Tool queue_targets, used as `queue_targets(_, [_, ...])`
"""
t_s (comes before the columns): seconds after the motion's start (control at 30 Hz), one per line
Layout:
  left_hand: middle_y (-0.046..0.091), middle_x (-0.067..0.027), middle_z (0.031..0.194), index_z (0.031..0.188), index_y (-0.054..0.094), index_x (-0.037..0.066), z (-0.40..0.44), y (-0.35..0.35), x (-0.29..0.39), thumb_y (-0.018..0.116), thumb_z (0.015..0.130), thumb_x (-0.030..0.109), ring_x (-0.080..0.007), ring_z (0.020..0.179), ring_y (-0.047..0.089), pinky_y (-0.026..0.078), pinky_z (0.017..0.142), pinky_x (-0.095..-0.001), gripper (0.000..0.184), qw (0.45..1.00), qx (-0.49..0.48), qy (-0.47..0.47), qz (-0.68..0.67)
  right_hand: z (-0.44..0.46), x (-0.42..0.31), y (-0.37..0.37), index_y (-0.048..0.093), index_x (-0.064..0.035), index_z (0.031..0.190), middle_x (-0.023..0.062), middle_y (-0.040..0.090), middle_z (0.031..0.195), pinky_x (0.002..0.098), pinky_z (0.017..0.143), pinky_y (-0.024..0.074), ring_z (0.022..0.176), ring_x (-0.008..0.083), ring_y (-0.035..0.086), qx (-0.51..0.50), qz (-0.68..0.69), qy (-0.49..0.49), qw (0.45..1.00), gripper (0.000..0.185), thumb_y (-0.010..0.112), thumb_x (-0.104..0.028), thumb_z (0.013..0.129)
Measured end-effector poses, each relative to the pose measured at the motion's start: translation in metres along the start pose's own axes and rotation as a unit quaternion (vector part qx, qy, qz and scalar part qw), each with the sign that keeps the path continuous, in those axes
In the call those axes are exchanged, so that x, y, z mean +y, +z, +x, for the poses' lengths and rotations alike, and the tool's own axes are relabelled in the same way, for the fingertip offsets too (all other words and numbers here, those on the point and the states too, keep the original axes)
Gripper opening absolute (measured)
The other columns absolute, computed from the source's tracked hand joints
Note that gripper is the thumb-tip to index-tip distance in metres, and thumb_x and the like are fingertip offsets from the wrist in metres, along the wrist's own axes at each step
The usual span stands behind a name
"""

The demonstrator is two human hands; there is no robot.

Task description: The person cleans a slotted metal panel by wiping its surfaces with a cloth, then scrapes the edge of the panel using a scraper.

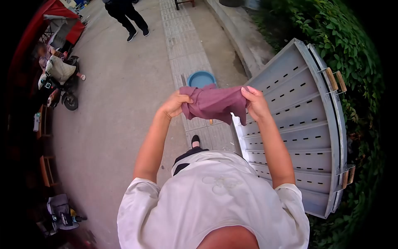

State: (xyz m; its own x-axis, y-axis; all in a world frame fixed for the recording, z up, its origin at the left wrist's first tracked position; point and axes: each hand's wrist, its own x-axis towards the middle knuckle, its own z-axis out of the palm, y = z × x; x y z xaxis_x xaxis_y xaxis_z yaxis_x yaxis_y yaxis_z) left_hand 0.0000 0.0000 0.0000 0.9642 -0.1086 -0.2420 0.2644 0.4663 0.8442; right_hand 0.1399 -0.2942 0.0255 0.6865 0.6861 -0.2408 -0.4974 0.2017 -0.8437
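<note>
A mauve cloth (215, 103) is stretched out in front of me between both hands. At its left end my left hand (177, 103) is closed, thumb on top of the fabric. My right hand (255, 103) pinches the opposite upper corner, and a loose part of the cloth hangs down near it. Just beyond the cloth, a round blue basin (201, 79) rests on the pavement, its near side hidden by the fabric. What kind of cloth it is, I cannot make out.
Large grey metal panels (286, 120) with slots and wooden handles (331, 79) lean on my right, before a green hedge (331, 29). A person in dark trousers (126, 16) stands ahead. At left are a scooter (62, 83), a seated person (43, 58) and a red canopy (31, 25).
</note>
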Motion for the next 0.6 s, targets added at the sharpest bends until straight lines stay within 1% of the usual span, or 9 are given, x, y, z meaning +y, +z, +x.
queue_targets(0.07, [0.058,-0.0145,0.120,0.124,0.050,-0.003,-0.004,-0.010,0.008,0.064,0.084,0.015,-0.0246,0.112,0.056,0.045,0.097,-0.0391,0.046,0.989,-0.031,0.099,-0.106,-0.001,-0.003,-0.002,0.055,0.0012,0.115,0.0110,0.062,0.112,0.0346,0.094,0.0444,0.102,0.0191,0.059,-0.015,0.086,-0.036,0.996,0.030,0.057,-0.018,0.092])
queue_targets(0.17, [0.060,-0.0143,0.117,0.118,0.054,-0.003,-0.016,0.017,-0.010,0.062,0.084,0.013,-0.0220,0.109,0.058,0.046,0.096,-0.0376,0.038,0.958,0.066,0.044,-0.277,-0.010,-0.006,0.006,0.054,0.0003,0.116,0.0104,0.061,0.113,0.0364,0.094,0.0442,0.104,0.0198,0.058,0.026,0.189,0.007,0.982,0.028,0.056,-0.016,0.093])
queue_targets(0.2, [0.063,-0.0138,0.112,0.113,0.058,-0.002,-0.014,0.016,-0.022,0.062,0.085,0.013,-0.0220,0.103,0.061,0.048,0.093,-0.0362,0.032,0.984,0.121,0.021,-0.131,-0.005,-0.003,0.004,0.054,0.0001,0.116,0.0105,0.060,0.114,0.0368,0.095,0.0439,0.105,0.0201,0.058,0.023,0.195,0.015,0.980,0.028,0.055,-0.016,0.093])
queue_targets(0.3, [0.064,-0.0119,0.110,0.114,0.058,-0.001,-0.016,-0.009,-0.040,0.060,0.086,0.012,-0.0214,0.101,0.062,0.049,0.091,-0.0353,0.031,0.992,0.064,-0.099,0.035,0.006,0.010,-0.011,0.052,-0.0009,0.119,0.0108,0.058,0.118,0.0384,0.096,0.0429,0.109,0.0214,0.056,0.026,0.203,0.039,0.978,0.030,0.053,-0.017,0.094])
queue_targets(0.33, [0.065,-0.0128,0.108,0.116,0.056,-0.004,-0.016,-0.022,-0.032,0.059,0.087,0.009,-0.0213,0.100,0.063,0.049,0.092,-0.0352,0.032,0.997,0.038,-0.072,-0.011,0.007,0.013,-0.015,0.051,-0.0016,0.121,0.0110,0.057,0.120,0.0391,0.097,0.0426,0.111,0.0221,0.055,0.031,0.202,0.044,0.978,0.032,0.052,-0.018,0.094])
queue_targets(0.4, [0.064,-0.0136,0.109,0.115,0.056,-0.004,-0.024,-0.040,-0.016,0.059,0.087,0.008,-0.0207,0.101,0.063,0.050,0.091,-0.0355,0.031,0.993,0.048,0.010,-0.105,0.003,0.015,-0.015,0.050,-0.0015,0.124,0.0115,0.055,0.123,0.0399,0.098,0.0416,0.113,0.0231,0.054,0.030,0.213,0.050,0.975,0.034,0.050,-0.020,0.095])
queue_targets(0.47, [0.063,-0.0141,0.112,0.118,0.053,-0.004,-0.035,-0.021,0.014,0.058,0.087,0.008,-0.0208,0.102,0.062,0.051,0.090,-0.0373,0.034,0.976,0.055,0.102,-0.185,-0.001,0.001,-0.006,0.049,0.0001,0.124,0.0121,0.054,0.125,0.0398,0.099,0.0403,0.114,0.0239,0.053,0.012,0.237,0.036,0.971,0.035,0.049,-0.020,0.096])
queue_targets(0.57, [0.061,-0.0130,0.115,0.124,0.050,-0.002,-0.034,-0.013,0.001,0.059,0.088,0.010,-0.0203,0.102,0.062,0.051,0.089,-0.0361,0.039,0.990,0.116,0.061,-0.052,-0.001,-0.013,0.007,0.047,-0.0018,0.127,0.0111,0.053,0.127,0.0393,0.098,0.0419,0.117,0.0220,0.051,0.001,0.183,0.015,0.983,0.037,0.048,-0.022,0.096])
queue_targets(0.6, [0.060,-0.0086,0.118,0.127,0.047,0.000,-0.031,-0.023,-0.016,0.059,0.087,0.009,-0.0159,0.102,0.062,0.052,0.087,-0.0338,0.042,0.987,0.154,-0.006,0.047,0.003,-0.009,0.003,0.047,0.0004,0.127,0.0107,0.055,0.125,0.0368,0.096,0.0429,0.113,0.0209,0.054,0.002,0.138,0.005,0.990,0.037,0.048,-0.021,0.096])
